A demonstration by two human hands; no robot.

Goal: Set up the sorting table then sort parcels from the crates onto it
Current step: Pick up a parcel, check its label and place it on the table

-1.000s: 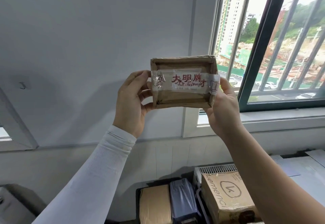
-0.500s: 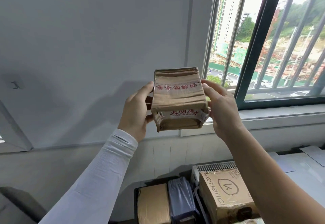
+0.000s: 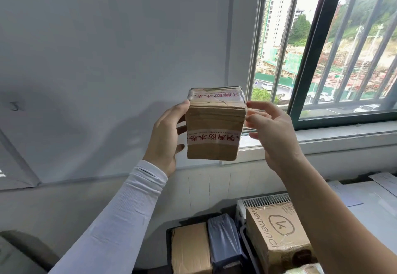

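I hold a small brown cardboard parcel (image 3: 213, 123) up at chest height in front of the wall, a broad face with a white tape band and red characters turned toward me. My left hand (image 3: 166, 136) grips its left side, thumb on the front edge and fingers curled behind. My right hand (image 3: 270, 127) touches the parcel's upper right edge with its fingertips, the fingers loosely spread. Far below, black crates (image 3: 245, 239) hold more parcels: a brown one (image 3: 189, 250), a dark grey wrapped one (image 3: 223, 241) and a big printed carton (image 3: 279, 235).
A barred window (image 3: 322, 58) with a dark frame fills the upper right, its sill (image 3: 322, 138) just behind my right hand. A white heater (image 3: 264, 200) stands behind the carton. A white table surface (image 3: 369, 207) with papers lies at the right edge.
The parcel has been turned over in my hands, from its taped narrow end facing me to a broad face upright. My right hand has loosened from a full grip to fingertips only.
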